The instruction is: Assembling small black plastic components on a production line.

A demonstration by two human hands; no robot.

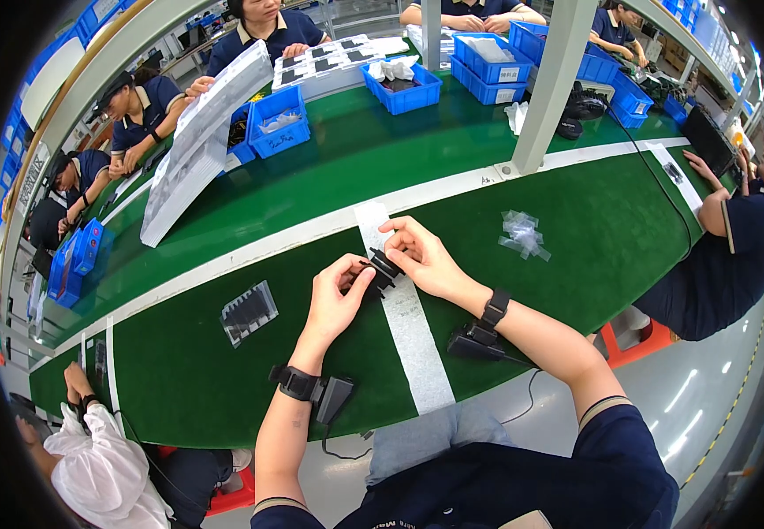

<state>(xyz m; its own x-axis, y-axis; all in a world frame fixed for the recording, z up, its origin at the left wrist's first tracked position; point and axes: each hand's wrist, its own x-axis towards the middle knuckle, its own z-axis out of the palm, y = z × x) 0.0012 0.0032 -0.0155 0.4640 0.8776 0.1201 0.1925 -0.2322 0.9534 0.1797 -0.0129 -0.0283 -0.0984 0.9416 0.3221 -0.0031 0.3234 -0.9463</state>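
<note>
i hold a small black plastic part [382, 269] between both hands, just above the white strip [408, 326] that runs across the green table [576, 220]. my left hand [336, 300] sits to the left of the strip, its grip clenched on the near end of the part with thumb and fingers pinched around it. my right hand [421, 256] is on the strip's right side, its grip grasping the far end of the same part, fingertips pressed on its top edge. each wrist wears a black band with a small black device hanging from it. well to the left of the strip lies a clear bag with a dark striped piece [248, 311] flat on the table. to the right of the strip, well apart from my hands, rests a crumpled clear plastic wrapper [523, 234]. beyond the strip's far end, blue bins [402, 84] stand in a row, and other people in dark shirts sit around the table.
</note>
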